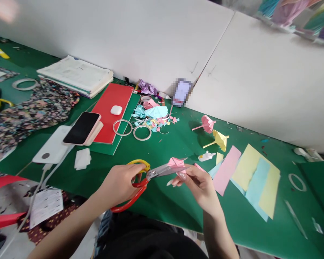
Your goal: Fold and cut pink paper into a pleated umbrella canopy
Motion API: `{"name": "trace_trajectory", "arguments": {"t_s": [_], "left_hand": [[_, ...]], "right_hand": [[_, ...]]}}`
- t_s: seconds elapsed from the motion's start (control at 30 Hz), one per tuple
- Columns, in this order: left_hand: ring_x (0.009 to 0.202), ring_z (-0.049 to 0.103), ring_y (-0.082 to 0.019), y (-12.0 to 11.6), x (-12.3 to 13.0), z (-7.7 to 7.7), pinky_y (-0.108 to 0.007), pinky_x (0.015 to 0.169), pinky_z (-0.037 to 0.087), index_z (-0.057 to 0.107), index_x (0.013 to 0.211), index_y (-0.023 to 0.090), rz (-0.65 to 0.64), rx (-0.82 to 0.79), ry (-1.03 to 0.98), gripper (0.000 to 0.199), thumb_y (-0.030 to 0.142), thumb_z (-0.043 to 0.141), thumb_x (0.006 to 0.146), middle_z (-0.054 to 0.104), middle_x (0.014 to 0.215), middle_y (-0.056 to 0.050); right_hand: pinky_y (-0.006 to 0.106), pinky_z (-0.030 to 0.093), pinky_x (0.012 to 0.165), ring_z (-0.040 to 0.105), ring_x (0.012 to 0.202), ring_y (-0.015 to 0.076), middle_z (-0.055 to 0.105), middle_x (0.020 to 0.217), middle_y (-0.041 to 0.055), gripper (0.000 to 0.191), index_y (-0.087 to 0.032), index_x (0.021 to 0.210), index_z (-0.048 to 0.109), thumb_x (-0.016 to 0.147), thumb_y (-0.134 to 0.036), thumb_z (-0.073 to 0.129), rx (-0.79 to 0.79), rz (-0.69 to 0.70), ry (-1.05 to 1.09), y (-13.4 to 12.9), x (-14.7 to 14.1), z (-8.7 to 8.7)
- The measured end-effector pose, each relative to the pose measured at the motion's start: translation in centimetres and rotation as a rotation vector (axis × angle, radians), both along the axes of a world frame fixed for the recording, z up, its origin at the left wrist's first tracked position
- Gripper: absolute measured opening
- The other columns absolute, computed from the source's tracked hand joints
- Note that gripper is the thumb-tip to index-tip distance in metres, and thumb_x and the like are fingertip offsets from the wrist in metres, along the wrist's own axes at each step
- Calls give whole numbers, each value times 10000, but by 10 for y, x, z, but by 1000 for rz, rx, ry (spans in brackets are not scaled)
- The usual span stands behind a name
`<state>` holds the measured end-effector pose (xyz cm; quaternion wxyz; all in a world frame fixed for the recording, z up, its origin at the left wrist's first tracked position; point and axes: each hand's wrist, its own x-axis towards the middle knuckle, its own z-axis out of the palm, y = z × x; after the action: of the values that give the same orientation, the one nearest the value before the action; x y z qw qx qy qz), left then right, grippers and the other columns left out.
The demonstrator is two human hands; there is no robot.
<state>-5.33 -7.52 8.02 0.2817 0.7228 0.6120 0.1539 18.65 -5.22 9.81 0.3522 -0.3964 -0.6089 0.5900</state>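
Note:
My left hand (124,183) is closed round the handles of scissors (153,173), one handle yellow and one red. The scissor blades point right and lie across a small folded pink paper (175,162). My right hand (198,183) pinches that paper between thumb and fingers, close to the blade tips. Whether the blades are cutting into it I cannot tell. Beyond my right hand lie a pink paper umbrella (207,124) and a yellow paper umbrella (220,140). A small white glue bottle (206,156) rests just above my right hand.
Right of my hands are a pink paper strip (227,169) and yellow sheets (243,167) with a blue strip (256,183). Paper scraps (156,124) and tape rolls (142,132) lie further back. On the left are a phone (82,127), a power bank (52,145) and a red folder (112,108).

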Motion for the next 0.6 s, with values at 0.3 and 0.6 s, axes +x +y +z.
{"name": "trace_trajectory", "arguments": {"t_s": [0.3, 0.6], "left_hand": [[548, 560, -134, -2, -2, -4, -230, 538, 393, 673, 898, 181, -53, 90, 7, 239, 326, 542, 760, 662, 652, -11], [519, 547, -138, 2, -6, -3, -242, 514, 394, 654, 855, 143, -100, 169, 7, 185, 265, 552, 761, 646, 618, -13]], "right_hand": [[272, 566, 627, 681, 674, 147, 706, 770, 40, 164, -192, 941, 664, 919, -222, 504, -5, 2, -2, 1, 0, 3], [230, 556, 637, 683, 676, 122, 709, 769, 26, 162, -207, 938, 666, 919, -186, 507, -15, 12, 25, 7, -3, 5]]}}
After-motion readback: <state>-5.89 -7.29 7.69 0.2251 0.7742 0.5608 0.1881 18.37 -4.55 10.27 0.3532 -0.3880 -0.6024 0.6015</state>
